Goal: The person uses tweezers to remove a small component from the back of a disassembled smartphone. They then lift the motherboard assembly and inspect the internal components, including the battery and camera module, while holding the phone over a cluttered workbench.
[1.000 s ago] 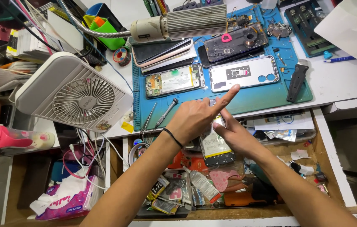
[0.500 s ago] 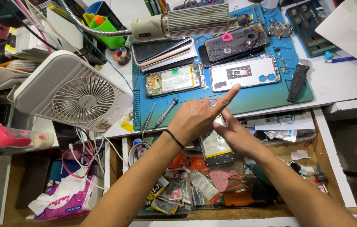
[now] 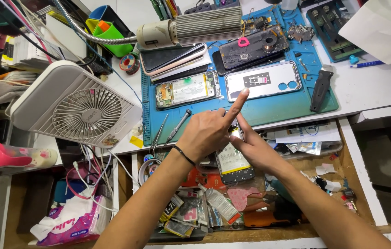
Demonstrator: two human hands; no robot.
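Spreading across the bench [image 3: 379,87] is a blue work mat [image 3: 274,108] carrying several opened phones, with a white fan [image 3: 78,108] tilted at its left edge and a ribbed lamp head [image 3: 191,28] on a bendy neck above. Below the bench edge an open drawer [image 3: 324,184] brims with small parts. Over that drawer the right hand [image 3: 257,147] holds an opened phone [image 3: 232,159] from the side, its fingers wrapped around the phone's edge. The left hand [image 3: 207,133] rests on the phone's top end, index finger stretched toward the mat, the other fingers curled loosely. Two screwdrivers [image 3: 170,129] lie on the mat just left of that hand.
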